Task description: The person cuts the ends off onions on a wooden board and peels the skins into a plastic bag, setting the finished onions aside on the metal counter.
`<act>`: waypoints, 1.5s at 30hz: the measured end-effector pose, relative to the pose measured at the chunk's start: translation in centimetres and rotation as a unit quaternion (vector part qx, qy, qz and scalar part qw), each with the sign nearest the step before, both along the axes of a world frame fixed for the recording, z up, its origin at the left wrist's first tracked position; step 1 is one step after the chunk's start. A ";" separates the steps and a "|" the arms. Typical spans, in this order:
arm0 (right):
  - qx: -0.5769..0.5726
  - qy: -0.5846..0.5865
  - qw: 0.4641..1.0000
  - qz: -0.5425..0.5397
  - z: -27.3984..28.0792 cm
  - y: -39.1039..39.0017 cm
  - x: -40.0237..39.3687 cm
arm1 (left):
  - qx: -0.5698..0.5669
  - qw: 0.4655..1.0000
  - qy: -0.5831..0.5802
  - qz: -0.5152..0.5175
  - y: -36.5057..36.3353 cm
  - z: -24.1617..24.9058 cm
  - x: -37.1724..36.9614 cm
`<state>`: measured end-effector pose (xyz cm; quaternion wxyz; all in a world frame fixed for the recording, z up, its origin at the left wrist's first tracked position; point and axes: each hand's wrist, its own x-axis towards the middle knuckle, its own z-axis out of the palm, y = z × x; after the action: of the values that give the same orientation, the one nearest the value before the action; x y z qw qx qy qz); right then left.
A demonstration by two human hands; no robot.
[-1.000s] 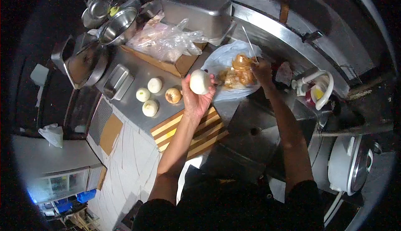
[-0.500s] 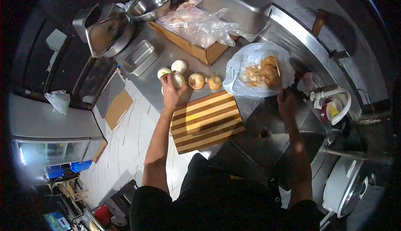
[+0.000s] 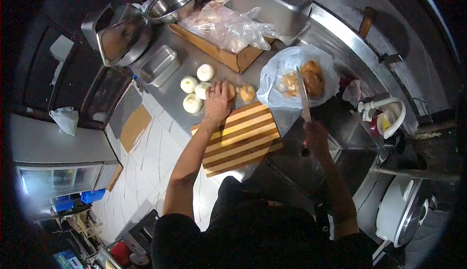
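Observation:
My left hand (image 3: 219,101) is closed over the top of a brown-skinned onion (image 3: 231,92), which it partly covers. Just left of it sit several peeled white onions (image 3: 192,102), grouped on the steel counter. Another onion with brown skin (image 3: 248,92) stands to the right of the held one. My right hand (image 3: 317,136) grips a knife (image 3: 303,96) by its handle, with the blade pointing away from me over a pale plastic bag (image 3: 272,81). Onion skins (image 3: 314,81) fill the bag. A striped wooden cutting board (image 3: 241,140) lies nearest to me.
A metal pan (image 3: 160,65) rests at the counter's left edge. Behind the onions is a cardboard box (image 3: 243,60) lined with clear plastic. Steel bowls (image 3: 172,8) and a large steel container (image 3: 272,6) stand at the back. A white tap (image 3: 399,116) is at the right.
My left hand has let go of a peeled onion among the others and shifted right onto a brown-skinned one. My right hand has moved left and downward, bringing the knife into clear view over the bag.

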<state>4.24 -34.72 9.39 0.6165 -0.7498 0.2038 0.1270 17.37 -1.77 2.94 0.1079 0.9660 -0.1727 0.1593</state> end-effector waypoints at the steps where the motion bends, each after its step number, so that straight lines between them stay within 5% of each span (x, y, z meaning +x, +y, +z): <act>1: 0.000 0.001 1.000 0.001 0.5 1.1 -0.1 | 0.038 0.999 0.003 0.017 -0.5 -0.8 0.4; 4: -0.042 0.086 0.995 -0.012 0.2 2.3 -0.6 | -0.105 0.993 0.026 0.054 -2.2 1.2 -1.5; 6: -0.276 -0.182 0.940 0.078 -2.6 1.7 -1.8 | -0.240 0.968 0.029 0.060 -2.5 2.3 -3.9; 7: -0.274 -0.176 0.942 0.080 -3.3 1.8 -2.6 | -0.347 0.934 0.079 0.025 -3.0 4.2 -5.7; 9: -0.268 -0.311 0.911 0.044 -4.3 1.9 -4.2 | -0.172 0.975 0.135 0.027 -2.2 5.0 -8.7; 13: -0.114 -0.214 0.966 0.092 -4.2 4.5 -6.7 | -0.104 0.972 0.211 -0.023 -3.1 5.4 -12.7; 16: -0.094 -0.124 0.985 0.079 -4.0 8.4 -7.6 | -0.182 0.963 0.196 -0.031 -4.2 4.0 -13.2; 18: -0.222 -0.128 0.950 0.176 -3.6 9.6 -7.4 | -0.216 0.956 0.197 -0.032 -5.0 2.8 -13.5; 27: -0.233 -0.246 0.929 0.148 -5.1 11.9 -7.3 | -0.312 0.944 0.087 -0.062 -4.2 -1.5 -14.4; 31: -0.251 -0.175 0.929 0.207 -5.0 12.7 -7.2 | -0.342 0.933 0.105 -0.026 -3.9 -3.2 -14.7; 33: -0.209 -0.288 0.917 0.181 -4.8 12.6 -6.9 | -0.374 0.919 0.121 -0.017 -3.6 -4.1 -14.8; 36: -0.227 -0.199 0.941 0.154 -4.5 12.5 -6.3 | -0.422 0.900 0.109 -0.008 -3.8 -4.7 -14.8; 45: -0.243 -0.165 0.935 0.198 -3.9 13.8 -6.5 | -0.370 0.928 0.047 0.003 -3.7 -5.8 -14.7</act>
<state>-2.22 -20.87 5.51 0.4028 -0.9124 -0.0281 0.0677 2.62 -5.43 -2.83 0.4653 0.8644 -0.0935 0.1662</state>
